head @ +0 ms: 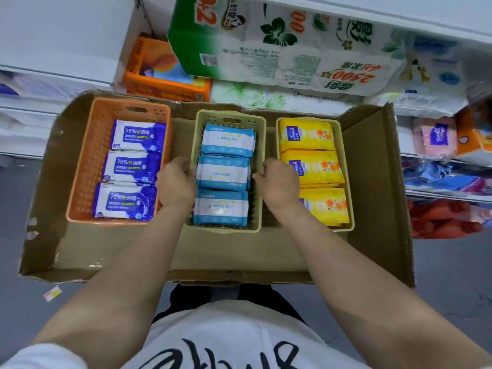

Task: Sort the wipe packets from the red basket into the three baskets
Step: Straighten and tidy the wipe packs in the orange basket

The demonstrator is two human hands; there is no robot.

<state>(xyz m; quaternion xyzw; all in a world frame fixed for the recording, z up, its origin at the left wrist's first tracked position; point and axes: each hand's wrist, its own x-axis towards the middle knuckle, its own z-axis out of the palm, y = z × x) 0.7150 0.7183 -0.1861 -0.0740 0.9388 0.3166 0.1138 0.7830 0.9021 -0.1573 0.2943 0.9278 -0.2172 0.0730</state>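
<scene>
Three baskets stand side by side in a flat cardboard box (239,257). The orange basket (85,166) on the left holds three blue-and-white alcohol wipe packets (133,166). In the middle, the beige basket (257,187) holds three light-blue packets (225,174). On the right, a yellow basket (350,182) holds three yellow packets (316,166). My left hand (175,182) grips the middle basket's left wall with curled fingers. My right hand (279,182) grips its right wall. No red basket is in view.
Shelves behind the box carry large tissue packs (292,43) and an orange pack (159,67). More tissue packs (439,139) fill shelves at the right. Grey floor lies on both sides, with a small scrap (52,292) at the left.
</scene>
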